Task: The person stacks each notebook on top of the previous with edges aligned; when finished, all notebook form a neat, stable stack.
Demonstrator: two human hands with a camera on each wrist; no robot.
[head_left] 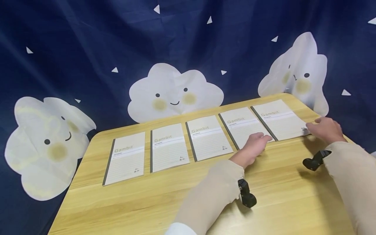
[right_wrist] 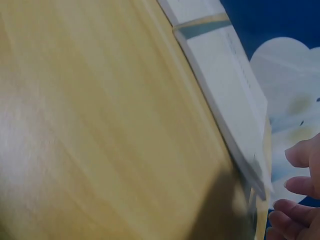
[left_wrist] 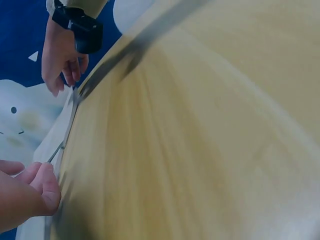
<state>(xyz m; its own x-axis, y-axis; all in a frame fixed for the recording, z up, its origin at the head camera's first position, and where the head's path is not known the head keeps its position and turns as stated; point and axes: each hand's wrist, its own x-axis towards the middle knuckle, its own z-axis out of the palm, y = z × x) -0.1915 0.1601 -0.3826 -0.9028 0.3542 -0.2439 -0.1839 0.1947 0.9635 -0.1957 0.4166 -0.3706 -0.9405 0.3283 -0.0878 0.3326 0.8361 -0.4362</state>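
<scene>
Both arms (head_left: pixel 210 192) stretch forward; left hand (head_left: pixel 253 147) with fingers (left_wrist: pixel 49 186) bent, right hand (head_left: pixel 327 129) loosely curved (fingertips (right_wrist: pixel 295 154) parted).

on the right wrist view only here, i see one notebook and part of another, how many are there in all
Observer: Five notebooks, laid side by side in one row on the table.
Operator: ok and what's by the second one from the right end, nothing shows there for me
Observer: The left hand, with its fingertips by the near right corner of the second notebook from the right.
Operator: what's the big word on the fronts, can't read it here
Observer: In the head view, each of the five reads Gambit.
</scene>
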